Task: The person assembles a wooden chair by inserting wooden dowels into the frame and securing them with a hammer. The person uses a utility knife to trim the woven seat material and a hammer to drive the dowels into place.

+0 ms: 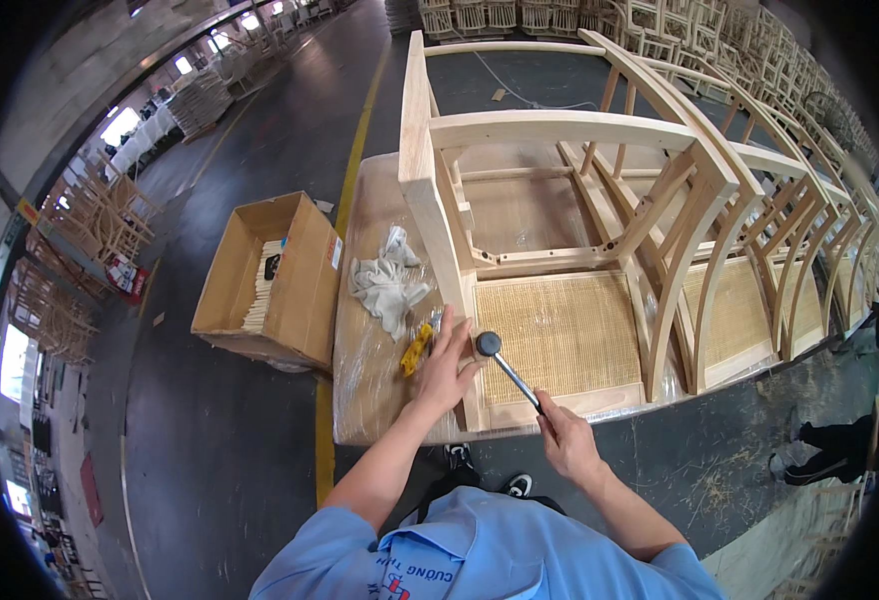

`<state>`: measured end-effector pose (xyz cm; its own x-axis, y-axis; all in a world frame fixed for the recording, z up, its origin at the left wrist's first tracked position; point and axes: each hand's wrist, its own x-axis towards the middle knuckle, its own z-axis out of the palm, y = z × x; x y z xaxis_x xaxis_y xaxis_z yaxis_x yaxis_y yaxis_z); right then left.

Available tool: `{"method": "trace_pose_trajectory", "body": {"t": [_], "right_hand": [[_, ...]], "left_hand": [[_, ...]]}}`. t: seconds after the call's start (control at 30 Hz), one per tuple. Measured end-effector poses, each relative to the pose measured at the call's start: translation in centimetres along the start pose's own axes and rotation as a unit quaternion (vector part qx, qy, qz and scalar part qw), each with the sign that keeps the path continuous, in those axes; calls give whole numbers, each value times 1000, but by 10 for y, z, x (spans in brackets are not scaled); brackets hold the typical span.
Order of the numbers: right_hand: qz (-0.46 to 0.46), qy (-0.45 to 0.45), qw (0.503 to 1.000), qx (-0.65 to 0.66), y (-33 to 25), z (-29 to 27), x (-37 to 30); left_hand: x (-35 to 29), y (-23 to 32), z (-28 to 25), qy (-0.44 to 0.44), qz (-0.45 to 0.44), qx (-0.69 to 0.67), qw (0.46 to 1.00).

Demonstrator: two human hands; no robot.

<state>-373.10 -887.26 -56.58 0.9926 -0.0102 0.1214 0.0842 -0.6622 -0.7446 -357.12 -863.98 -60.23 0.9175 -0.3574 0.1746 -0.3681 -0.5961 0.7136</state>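
My right hand point(568, 438) is closed round the handle of a mallet point(517, 380) with a metal shaft. Its dark round head point(488, 344) is at the left edge of a woven seat panel point(560, 335). The panel sits in a pale wooden chair frame point(444, 225) lying on a plastic-wrapped table point(370, 400). Against the frame's left side rests my left hand point(445, 368), fingers stretched and apart, beside the mallet head. Just left of that hand lies a small yellow object point(417, 349); its kind is unclear. A crumpled white cloth point(390, 280) lies farther back.
An open cardboard box point(310, 285) with pale wooden strips stands left of the table. More chair frames point(750, 270) line up rightward. Stacked chairs point(680, 40) fill the back. A person's dark-clothed leg point(830, 450) shows at far right.
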Motion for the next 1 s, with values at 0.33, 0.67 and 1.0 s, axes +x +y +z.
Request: {"method": "trace_pose_trajectory", "body": {"t": [0.33,0.67,1.0], "right_hand": [[72,16,997,22,-28,26,-3],[72,98,991,50,-74,23,10],[3,140,989,36,-57,24,49]], "left_hand": [[39,-99,13,-193,8,101,976],[66,-127,54,-97,108,-65,987],[94,-115,46,-117,-188,-518,826]]}}
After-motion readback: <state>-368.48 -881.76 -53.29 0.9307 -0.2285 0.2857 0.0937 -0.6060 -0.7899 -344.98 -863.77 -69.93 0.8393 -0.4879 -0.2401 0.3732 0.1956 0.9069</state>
